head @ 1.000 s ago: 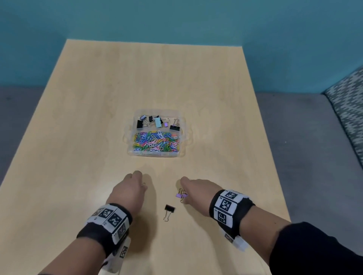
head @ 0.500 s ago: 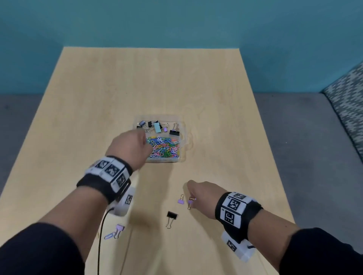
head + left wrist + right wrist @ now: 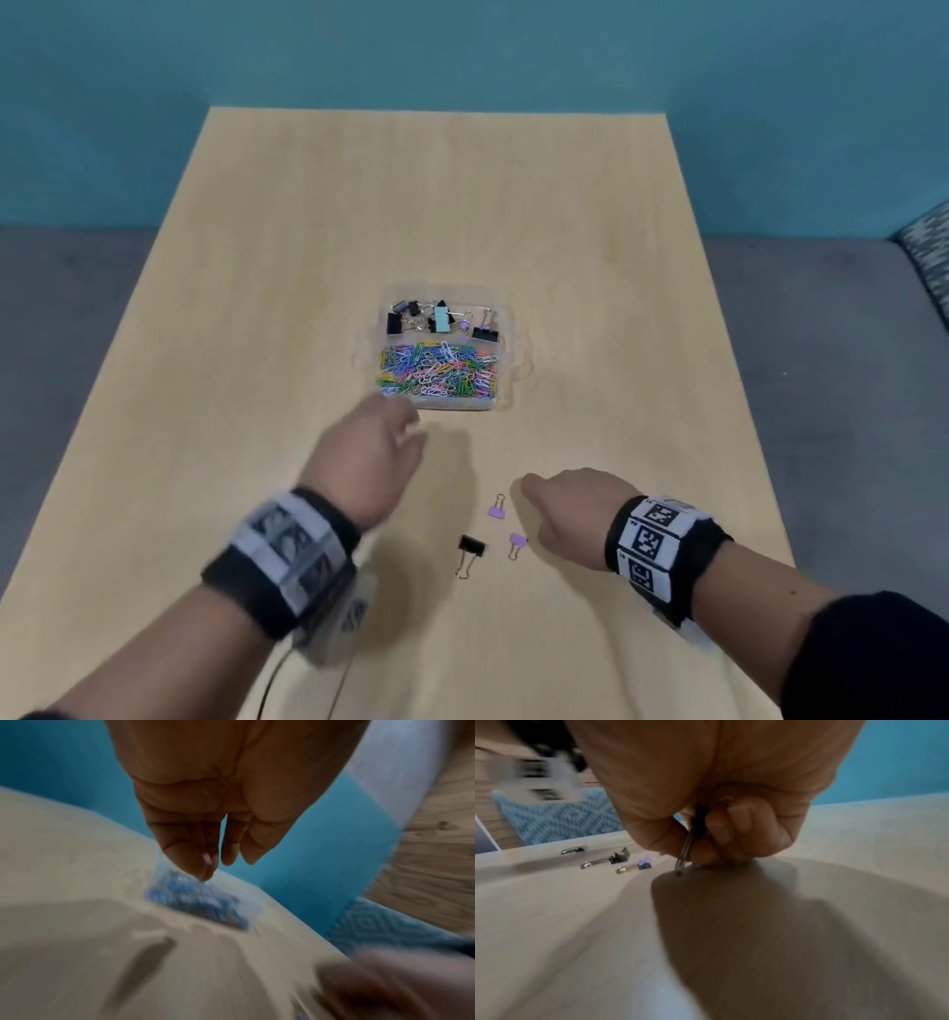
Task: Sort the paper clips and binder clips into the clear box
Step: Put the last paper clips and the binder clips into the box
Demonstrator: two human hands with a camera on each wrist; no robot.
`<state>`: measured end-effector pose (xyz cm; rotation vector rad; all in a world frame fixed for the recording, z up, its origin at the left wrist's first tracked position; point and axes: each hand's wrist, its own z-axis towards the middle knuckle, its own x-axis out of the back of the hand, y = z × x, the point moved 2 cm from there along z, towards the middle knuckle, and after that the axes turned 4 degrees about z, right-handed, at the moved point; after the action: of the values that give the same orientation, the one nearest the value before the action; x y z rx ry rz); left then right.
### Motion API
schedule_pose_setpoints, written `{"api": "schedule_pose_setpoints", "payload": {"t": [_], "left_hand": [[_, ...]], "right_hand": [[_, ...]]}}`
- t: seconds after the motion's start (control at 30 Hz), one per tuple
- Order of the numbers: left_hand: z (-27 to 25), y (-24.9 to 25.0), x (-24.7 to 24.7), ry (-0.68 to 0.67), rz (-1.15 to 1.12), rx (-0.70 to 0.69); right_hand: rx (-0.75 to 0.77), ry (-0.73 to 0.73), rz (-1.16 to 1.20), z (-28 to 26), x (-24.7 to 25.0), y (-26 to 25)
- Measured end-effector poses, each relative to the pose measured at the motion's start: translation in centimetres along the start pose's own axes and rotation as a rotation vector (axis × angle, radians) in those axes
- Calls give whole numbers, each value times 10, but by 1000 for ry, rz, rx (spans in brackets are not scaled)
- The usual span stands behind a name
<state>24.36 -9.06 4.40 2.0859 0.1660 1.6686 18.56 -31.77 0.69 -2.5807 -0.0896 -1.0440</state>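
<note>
Half a second back the left hand was over the box; it has since pulled back toward the near edge of the counter and now hangs blurred just short of the box's near-left corner, while the right hand has hardly shifted. In the head view the box sits near the middle of the counter, its far compartment holding binder clips, its near compartment a heap of coloured paper clips. Toward the near edge lie three loose clips: a purple clip just left of the right hand, a second purple clip beside the heel of that hand, and a black clip just left of it. The right hand rests low, knuckles up, fingers tucked under. Both wrists wear black bands with printed markers. The left wrist view, heavily smeared, shows the left hand with fingers hanging straight and close together, holding nothing, above the counter with the box beyond the fingertips. In the right wrist view the right hand is curled with its fingertips down on the counter, pinching a dark clip whose wire handle sticks out below the thumb; a bit of purple shows under the fingertips. Farther off lie the black clip, a purple clip and one more small clip near the edge.
</note>
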Motion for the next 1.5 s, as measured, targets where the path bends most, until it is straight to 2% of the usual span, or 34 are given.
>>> {"api": "schedule_pose_setpoints", "payload": {"t": [0.1,0.17,0.23,0.43,0.53,0.63,0.7,0.8,0.87,0.93,1.03,1.1,1.17,1.33,1.5], "left_hand": [[-61,26,-42,-298,52,5],[-78,34,-66,-348,105,-16],[-81,37,-82,-337,209,-57],[-74,42,-91,-403,355,-59],[-75,47,-79,-387,271,-39],[-72,41,-59,-273,108,51],[-58,27,-44,-177,17,128],[-19,2,-15,-14,-80,178],[15,-11,4,65,-70,171],[49,-16,22,109,-34,167],[93,-15,41,115,32,163],[117,-10,45,118,73,134],[134,-5,47,95,89,97],[139,-21,60,64,68,110],[83,-55,72,-3,95,169]], "right_hand": [[-93,6,190,4,15,2],[-153,66,395,11,32,3],[-150,142,540,22,57,-1],[-173,396,676,77,156,-17],[-188,403,600,104,180,-23],[-168,318,664,111,187,-30],[-161,319,658,102,188,-29],[-115,424,490,72,178,-23],[-97,428,326,49,152,-19],[-116,331,245,25,109,-17],[-172,147,246,-4,40,-19],[-179,91,252,-13,7,-26],[-181,100,262,-18,-13,-36],[-159,191,154,-11,-32,-48],[-152,217,75,-9,-31,-52]]}}
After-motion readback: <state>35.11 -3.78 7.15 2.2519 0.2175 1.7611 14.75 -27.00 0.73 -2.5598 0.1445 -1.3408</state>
